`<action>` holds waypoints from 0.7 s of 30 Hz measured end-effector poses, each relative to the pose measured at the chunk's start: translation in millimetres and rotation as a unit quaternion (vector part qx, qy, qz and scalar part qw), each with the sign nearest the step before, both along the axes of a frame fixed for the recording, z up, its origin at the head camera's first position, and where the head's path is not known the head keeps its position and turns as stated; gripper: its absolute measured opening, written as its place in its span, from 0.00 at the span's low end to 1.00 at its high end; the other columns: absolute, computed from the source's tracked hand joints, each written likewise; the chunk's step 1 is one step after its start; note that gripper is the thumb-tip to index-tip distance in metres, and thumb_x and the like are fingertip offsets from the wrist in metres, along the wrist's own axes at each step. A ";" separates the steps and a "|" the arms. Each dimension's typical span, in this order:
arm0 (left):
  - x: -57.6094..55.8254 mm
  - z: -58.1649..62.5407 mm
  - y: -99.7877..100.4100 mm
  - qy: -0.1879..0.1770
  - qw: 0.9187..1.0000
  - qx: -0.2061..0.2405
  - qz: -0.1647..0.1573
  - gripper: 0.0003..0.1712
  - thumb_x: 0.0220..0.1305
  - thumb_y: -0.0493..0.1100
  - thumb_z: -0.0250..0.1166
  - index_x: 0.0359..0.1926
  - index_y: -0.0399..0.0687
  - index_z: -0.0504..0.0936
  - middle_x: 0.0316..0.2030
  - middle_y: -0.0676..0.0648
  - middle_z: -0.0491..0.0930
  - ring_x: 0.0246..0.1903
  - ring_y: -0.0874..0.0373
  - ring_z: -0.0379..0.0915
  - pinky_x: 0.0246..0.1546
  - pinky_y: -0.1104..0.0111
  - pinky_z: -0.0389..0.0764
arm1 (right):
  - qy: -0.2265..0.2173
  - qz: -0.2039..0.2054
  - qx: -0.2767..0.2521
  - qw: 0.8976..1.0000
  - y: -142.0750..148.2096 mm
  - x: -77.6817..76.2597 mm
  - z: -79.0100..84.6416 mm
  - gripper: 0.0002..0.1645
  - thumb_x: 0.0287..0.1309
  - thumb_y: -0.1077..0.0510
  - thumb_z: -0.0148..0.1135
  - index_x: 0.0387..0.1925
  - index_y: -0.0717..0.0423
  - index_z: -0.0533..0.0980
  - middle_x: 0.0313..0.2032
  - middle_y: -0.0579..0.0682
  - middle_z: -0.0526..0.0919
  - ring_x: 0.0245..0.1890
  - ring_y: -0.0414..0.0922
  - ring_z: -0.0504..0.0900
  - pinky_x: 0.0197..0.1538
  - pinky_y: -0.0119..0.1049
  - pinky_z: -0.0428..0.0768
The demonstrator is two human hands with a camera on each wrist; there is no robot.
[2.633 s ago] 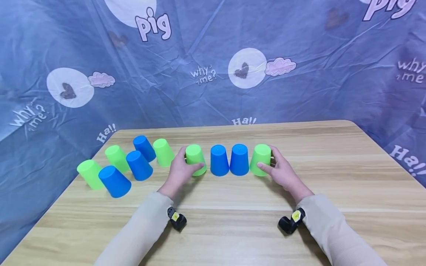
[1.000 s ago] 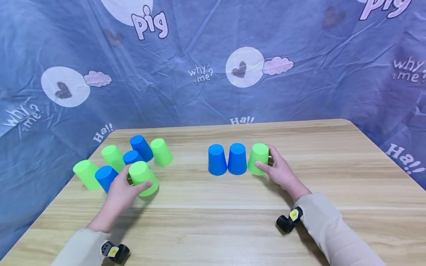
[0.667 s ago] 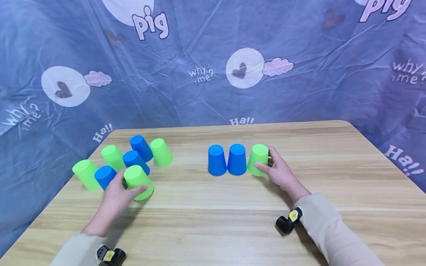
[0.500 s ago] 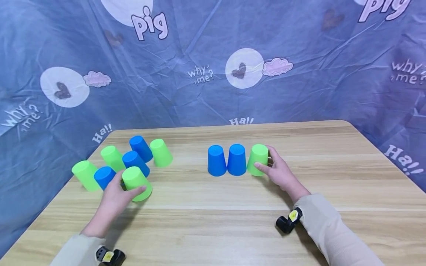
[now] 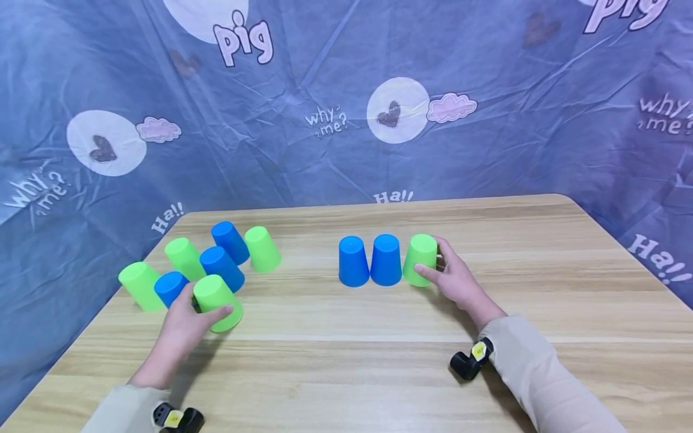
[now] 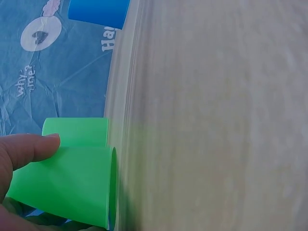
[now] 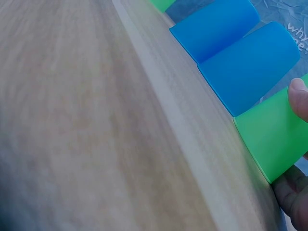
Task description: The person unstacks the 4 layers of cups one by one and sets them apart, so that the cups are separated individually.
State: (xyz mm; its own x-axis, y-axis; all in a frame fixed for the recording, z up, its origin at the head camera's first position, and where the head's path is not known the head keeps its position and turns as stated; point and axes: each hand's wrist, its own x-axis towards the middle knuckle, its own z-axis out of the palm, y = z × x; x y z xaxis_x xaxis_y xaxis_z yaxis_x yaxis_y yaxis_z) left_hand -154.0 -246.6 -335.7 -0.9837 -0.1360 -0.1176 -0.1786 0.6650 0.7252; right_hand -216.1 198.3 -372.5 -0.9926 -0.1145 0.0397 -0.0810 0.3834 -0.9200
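Observation:
In the head view my left hand (image 5: 186,328) holds an upside-down green plastic cup (image 5: 218,304), thumb on the near side. That cup stands at the front of the left cluster, right beside a blue cup (image 5: 170,287) partly hidden by the hand. The left wrist view shows the thumb lying across the green cup (image 6: 67,185), its rim right at the tabletop. My right hand (image 5: 457,279) grips another green cup (image 5: 421,260), thumb in front and fingers behind. It stands at the right end of a row, next to two upside-down blue cups (image 5: 386,260) (image 7: 250,67).
More upside-down cups fill the left cluster: green cups (image 5: 142,285) (image 5: 185,258) (image 5: 263,249) and blue cups (image 5: 222,269) (image 5: 230,242). All stand on a wood-grain table (image 5: 346,373). A blue printed cloth (image 5: 303,162) hangs behind the table's far edge.
My left hand has carried its green cup from the left end of the middle row, leftward and nearer, to the front of the left cluster. The right hand still grips its cup in place.

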 end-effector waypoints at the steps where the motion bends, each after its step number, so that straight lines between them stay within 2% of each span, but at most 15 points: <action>1: -0.2 -0.3 -0.3 -0.002 1.000 0.001 0.001 0.51 0.58 0.51 0.65 0.69 0.33 0.44 0.62 0.28 0.56 0.60 0.34 0.55 0.56 0.42 0.62 | -0.001 0.000 0.000 1.000 0.2 0.1 0.0 0.41 0.60 0.58 0.57 0.70 0.52 0.48 0.62 0.64 0.61 0.62 0.66 0.61 0.62 0.61 0.61; 9: -0.8 -2.9 -1.1 -0.005 1.000 0.016 0.010 0.52 0.57 0.52 0.65 0.69 0.33 0.43 0.63 0.28 0.55 0.61 0.34 0.54 0.57 0.41 0.61 | -0.001 0.000 0.001 1.000 0.6 0.3 -0.3 0.41 0.60 0.57 0.57 0.70 0.53 0.48 0.62 0.64 0.60 0.62 0.66 0.60 0.62 0.61 0.60; 21: -0.4 -2.8 1.3 0.005 0.999 0.032 0.032 0.50 0.58 0.48 0.64 0.69 0.34 0.43 0.64 0.29 0.54 0.61 0.35 0.53 0.58 0.42 0.60 | 0.000 0.000 -0.003 1.000 1.1 -0.6 -1.1 0.41 0.60 0.58 0.58 0.70 0.52 0.48 0.62 0.63 0.61 0.62 0.66 0.60 0.62 0.61 0.60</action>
